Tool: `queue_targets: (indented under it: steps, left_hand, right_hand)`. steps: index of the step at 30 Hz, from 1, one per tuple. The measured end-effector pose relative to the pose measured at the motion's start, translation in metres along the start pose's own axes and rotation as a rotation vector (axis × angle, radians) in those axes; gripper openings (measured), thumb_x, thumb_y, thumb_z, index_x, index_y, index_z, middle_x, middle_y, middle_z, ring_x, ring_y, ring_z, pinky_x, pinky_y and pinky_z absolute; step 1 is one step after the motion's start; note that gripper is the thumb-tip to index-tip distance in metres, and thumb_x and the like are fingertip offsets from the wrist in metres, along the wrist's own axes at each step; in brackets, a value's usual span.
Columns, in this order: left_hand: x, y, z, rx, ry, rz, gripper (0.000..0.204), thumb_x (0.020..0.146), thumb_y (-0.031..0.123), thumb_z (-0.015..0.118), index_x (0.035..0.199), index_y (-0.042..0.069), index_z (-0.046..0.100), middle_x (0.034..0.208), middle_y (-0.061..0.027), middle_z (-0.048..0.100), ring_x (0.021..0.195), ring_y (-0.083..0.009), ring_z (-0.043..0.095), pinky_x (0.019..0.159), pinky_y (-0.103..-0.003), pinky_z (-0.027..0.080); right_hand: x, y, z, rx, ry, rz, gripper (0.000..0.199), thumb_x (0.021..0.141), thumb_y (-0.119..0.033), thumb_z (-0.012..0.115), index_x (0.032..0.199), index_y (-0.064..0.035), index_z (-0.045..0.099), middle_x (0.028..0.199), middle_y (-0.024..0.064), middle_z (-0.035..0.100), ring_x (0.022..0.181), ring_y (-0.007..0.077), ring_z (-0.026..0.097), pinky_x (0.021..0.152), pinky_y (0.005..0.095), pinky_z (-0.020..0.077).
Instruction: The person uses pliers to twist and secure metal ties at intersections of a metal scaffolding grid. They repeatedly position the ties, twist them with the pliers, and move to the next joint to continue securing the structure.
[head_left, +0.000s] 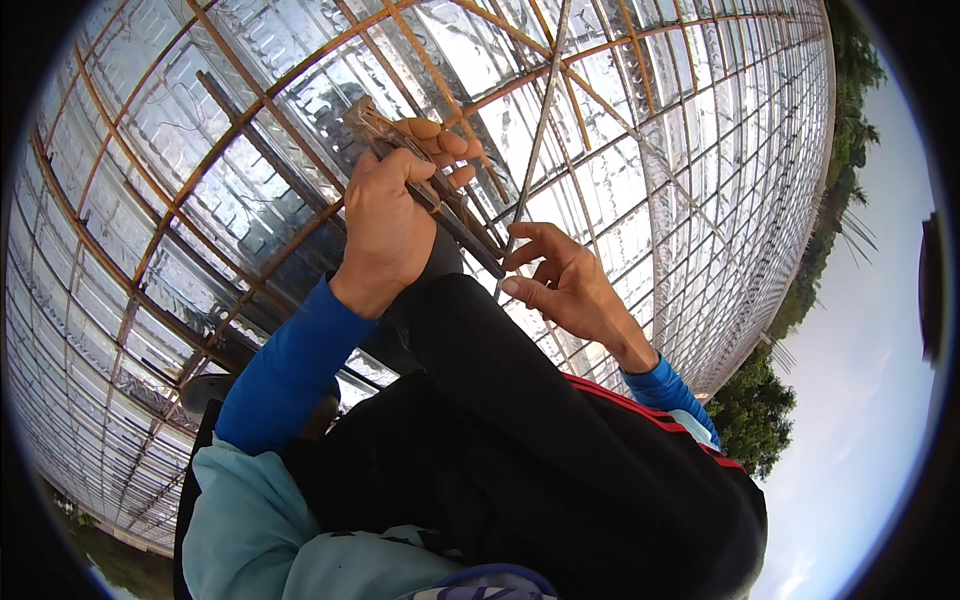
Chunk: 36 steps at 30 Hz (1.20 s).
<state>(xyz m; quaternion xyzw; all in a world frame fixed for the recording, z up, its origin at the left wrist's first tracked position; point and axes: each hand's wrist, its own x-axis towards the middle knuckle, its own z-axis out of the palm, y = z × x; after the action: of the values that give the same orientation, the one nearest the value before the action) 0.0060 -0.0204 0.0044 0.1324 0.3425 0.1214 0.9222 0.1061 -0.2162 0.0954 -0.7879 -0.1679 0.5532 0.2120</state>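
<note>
My left hand (388, 225) is closed around a pair of long-handled pincers (466, 232), with its thumb on top and its fingertips showing on the far side. The worn, brownish head of the pincers (362, 118) points up and left toward the bars. Their two dark handles slant down to the right and lie above my black-trousered knee (455, 310). At the handle ends is my right hand (570, 285), fingers bent, with thumb and fingertips around the tips. A thin straight bar (540, 130) passes close beside its index finger.
A grid of rusty reinforcing bars (265, 98) spreads over shiny, ribbed metal panels (240, 210) and curves away on both sides. A loose dark bar (255, 135) lies left of my hands. Trees (755, 420) and sky (850, 400) are at the right.
</note>
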Motion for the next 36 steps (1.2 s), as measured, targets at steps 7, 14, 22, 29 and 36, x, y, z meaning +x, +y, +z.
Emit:
queue_targets:
  steps: [7, 14, 22, 29, 36]
  left_hand:
    - [0.0, 0.016, -0.011, 0.16, -0.027, -0.133, 0.048, 0.084, -0.004, 0.04, 0.129, 0.0, 0.056, 0.124, -0.0192, 0.068, 0.127, -0.035, 0.063, 0.109, -0.056, 0.05]
    - [0.009, 0.028, -0.017, 0.49, -0.082, -0.064, 0.03, 0.099, 0.003, 0.052, 0.127, 0.001, 0.062, 0.117, -0.0123, 0.071, 0.123, -0.0262, 0.067, 0.09, -0.039, 0.059]
    - [0.013, 0.101, -0.019, 0.738, -0.053, -0.135, 0.043, 0.103, 0.01, 0.06, 0.143, -0.003, 0.053, 0.11, -0.0084, 0.061, 0.101, -0.0246, 0.074, 0.081, -0.037, 0.063]
    - [-0.005, 0.155, -0.055, 1.837, 0.054, 0.277, 0.026, 0.098, 0.013, 0.069, 0.11, -0.004, 0.054, 0.088, -0.0205, 0.066, 0.079, -0.0389, 0.07, 0.07, -0.047, 0.056]
    - [-0.012, 0.144, -0.063, 2.351, -0.015, 0.469, 0.026, 0.092, 0.016, 0.071, 0.104, -0.001, 0.055, 0.099, -0.0249, 0.065, 0.096, -0.0439, 0.065, 0.082, -0.054, 0.052]
  right_hand:
    - [0.002, -0.018, -0.032, -0.253, 0.002, -0.309, 0.013, 0.101, -0.009, 0.069, 0.109, 0.0003, 0.073, 0.09, 0.0125, 0.075, 0.081, 0.0184, 0.072, 0.073, 0.0348, 0.0556]
    - [-0.016, -0.046, -0.097, 0.164, 0.232, -0.184, 0.021, 0.108, -0.017, 0.063, 0.106, -0.0001, 0.076, 0.083, 0.0024, 0.069, 0.066, 0.0055, 0.05, 0.059, 0.0252, 0.039]
    - [0.03, -0.06, -0.093, 0.488, 0.533, -0.505, 0.03, 0.113, -0.024, 0.054, 0.114, 0.0007, 0.071, 0.06, -0.011, 0.038, 0.05, 0.0005, 0.027, 0.046, 0.0216, 0.0192]
    - [0.048, -0.034, -0.059, 0.321, 0.458, -0.331, 0.026, 0.11, -0.023, 0.062, 0.112, -0.0011, 0.075, 0.072, -0.0078, 0.053, 0.061, 0.0007, 0.037, 0.054, 0.021, 0.0279]
    - [0.056, -0.026, -0.029, 0.076, 0.479, -0.37, 0.026, 0.108, -0.022, 0.063, 0.114, 0.0009, 0.075, 0.09, 0.0077, 0.073, 0.08, 0.0126, 0.061, 0.073, 0.03, 0.0499]
